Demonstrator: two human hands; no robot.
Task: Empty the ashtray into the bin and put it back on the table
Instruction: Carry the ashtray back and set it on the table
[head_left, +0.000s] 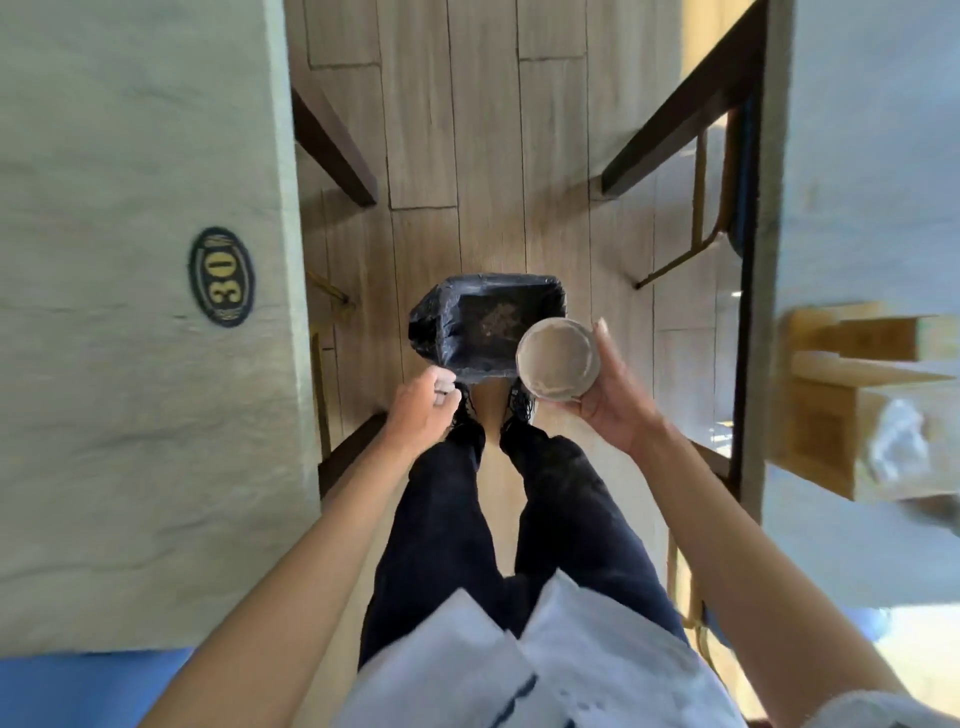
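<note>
A round pale ashtray (558, 358) sits in my right hand (613, 395), held mouth-up just right of and over the near right corner of the bin; grey ash dust coats its inside. The bin (452, 332) is small, lined with a black plastic bag, and stands on the wooden floor in front of my feet, with brownish debris on its bottom. My left hand (423, 410) hovers at the bin's near left corner with fingers curled loosely, and I see nothing in it.
A pale table (140, 364) with an oval "30" badge (222, 276) fills the left side. Another pale table (872, 156) on the right carries a wooden box (852, 400). Dark table legs and a chair frame (696, 223) flank the narrow aisle of floor.
</note>
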